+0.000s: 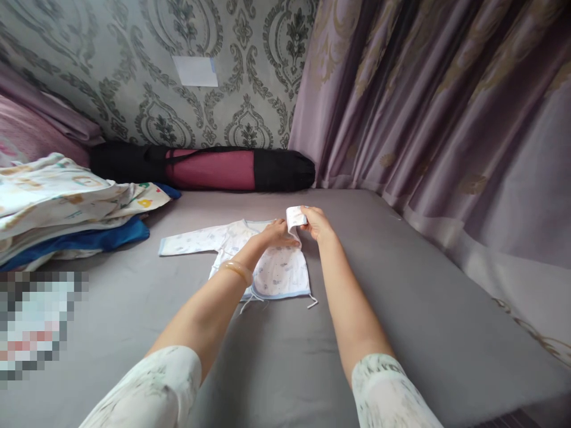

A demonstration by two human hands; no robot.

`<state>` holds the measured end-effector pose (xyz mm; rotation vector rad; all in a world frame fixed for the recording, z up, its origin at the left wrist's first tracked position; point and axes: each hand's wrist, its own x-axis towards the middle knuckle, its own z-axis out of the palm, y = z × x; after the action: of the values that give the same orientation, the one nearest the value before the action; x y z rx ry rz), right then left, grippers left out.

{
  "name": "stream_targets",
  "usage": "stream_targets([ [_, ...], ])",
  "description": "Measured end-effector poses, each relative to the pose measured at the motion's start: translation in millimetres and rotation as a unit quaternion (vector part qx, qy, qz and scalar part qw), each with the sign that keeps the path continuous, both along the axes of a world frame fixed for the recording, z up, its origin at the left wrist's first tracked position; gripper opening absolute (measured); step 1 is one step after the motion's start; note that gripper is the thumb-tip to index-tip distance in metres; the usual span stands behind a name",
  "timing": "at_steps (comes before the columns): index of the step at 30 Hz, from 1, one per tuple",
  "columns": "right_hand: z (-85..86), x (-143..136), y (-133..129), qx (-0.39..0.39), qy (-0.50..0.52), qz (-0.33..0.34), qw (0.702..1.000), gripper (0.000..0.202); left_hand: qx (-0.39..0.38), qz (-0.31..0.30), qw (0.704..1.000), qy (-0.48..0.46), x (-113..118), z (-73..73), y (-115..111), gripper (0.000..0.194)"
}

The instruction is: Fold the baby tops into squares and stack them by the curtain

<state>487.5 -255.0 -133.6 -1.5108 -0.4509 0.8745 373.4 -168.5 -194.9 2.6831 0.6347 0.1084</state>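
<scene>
A small white baby shirt (281, 272) with a pale print, blue trim and thin white ties lies spread on the grey sheet. Its left-side sleeve stretches out flat. My left hand (274, 233) rests on the upper part of the shirt, fingers and thumb apart, pressing near the right shoulder. My right hand (317, 223) pinches the end of the other sleeve (293, 217), which is lifted and bent back over the shoulder. A pale bangle circles my left wrist.
A grey-sheeted bed (401, 321) lies under everything. Folded clothes (57, 202) are heaped at the left, with a blurred-out patch below them. A long black and maroon bag (209, 169) lies along the patterned wall. Purple curtains (401, 107) hang at the right.
</scene>
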Motion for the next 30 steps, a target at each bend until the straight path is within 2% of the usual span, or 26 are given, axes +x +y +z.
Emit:
stream_targets([
  [4,-0.5,-13,4,-0.012,-0.023,-0.007,1.0,0.018,0.01,-0.001,0.998,-0.069,-37,-4.1,4,0.061],
  [9,-10.9,-31,17,-0.043,-0.072,-0.018,0.996,0.016,0.038,0.049,0.996,-0.061,-96,-13.3,5,0.051],
  [13,-25.8,-44,31,-0.057,-0.094,-0.022,0.994,0.012,0.045,0.102,0.992,-0.057,-124,-16.0,0,0.049],
  [17,-38.5,-59,40,-0.074,-0.119,-0.011,0.99,0.004,0.041,0.134,0.989,-0.056,-132,-18.0,-10,0.046],
  [25,-52.8,-78,41,-0.117,-0.19,0.044,0.974,0.016,0.078,0.144,0.985,-0.062,-134,-25.1,-24,0.04],
  [27,-52.9,-81,38,-0.14,-0.261,0.072,0.953,0.022,0.087,0.138,0.985,-0.054,-134,-26.3,-23,0.042],
  [30,-49.0,-88,29,-0.177,-0.399,0.133,0.89,0.029,0.103,0.133,0.985,-0.044,-135,-27.9,-22,0.046],
])
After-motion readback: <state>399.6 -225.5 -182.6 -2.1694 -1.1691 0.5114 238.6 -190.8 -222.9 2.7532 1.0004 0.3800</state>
